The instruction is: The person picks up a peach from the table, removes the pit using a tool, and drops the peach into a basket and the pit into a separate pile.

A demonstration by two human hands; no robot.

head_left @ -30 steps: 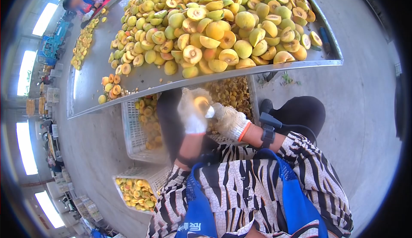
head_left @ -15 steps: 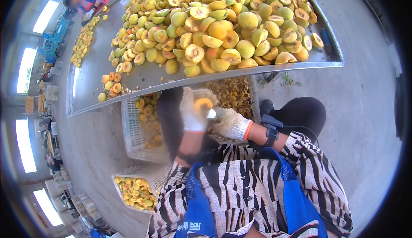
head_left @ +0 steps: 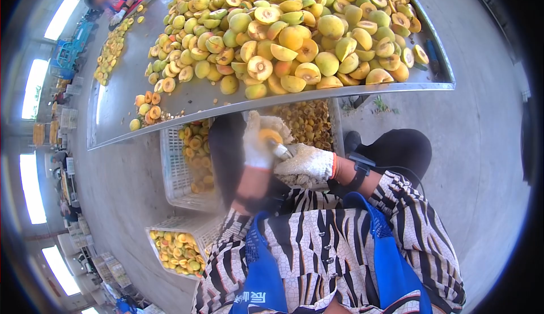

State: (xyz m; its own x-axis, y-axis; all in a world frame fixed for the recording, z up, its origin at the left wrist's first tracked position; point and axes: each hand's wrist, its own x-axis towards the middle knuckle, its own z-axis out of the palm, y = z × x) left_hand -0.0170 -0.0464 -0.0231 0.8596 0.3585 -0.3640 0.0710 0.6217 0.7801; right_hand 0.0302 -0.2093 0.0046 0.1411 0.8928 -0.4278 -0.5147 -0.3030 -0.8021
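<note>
Head view: your left hand [head_left: 258,147] grips a peach half [head_left: 268,137], cut face up, so your right hand [head_left: 306,164], clenching the pitting tool [head_left: 281,152], reaches its stone.

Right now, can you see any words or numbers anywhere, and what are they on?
Blue apron: a small white mark low on the strap, too small and cut off to read.
Nothing else carries readable text: none on the gloves, the crates, the metal table or the wrist strap.

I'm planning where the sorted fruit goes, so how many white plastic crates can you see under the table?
2. One white crate sits below the table edge, left of the gloved hands; another white crate stands lower left, nearer the camera. The arms may hide more.
</note>
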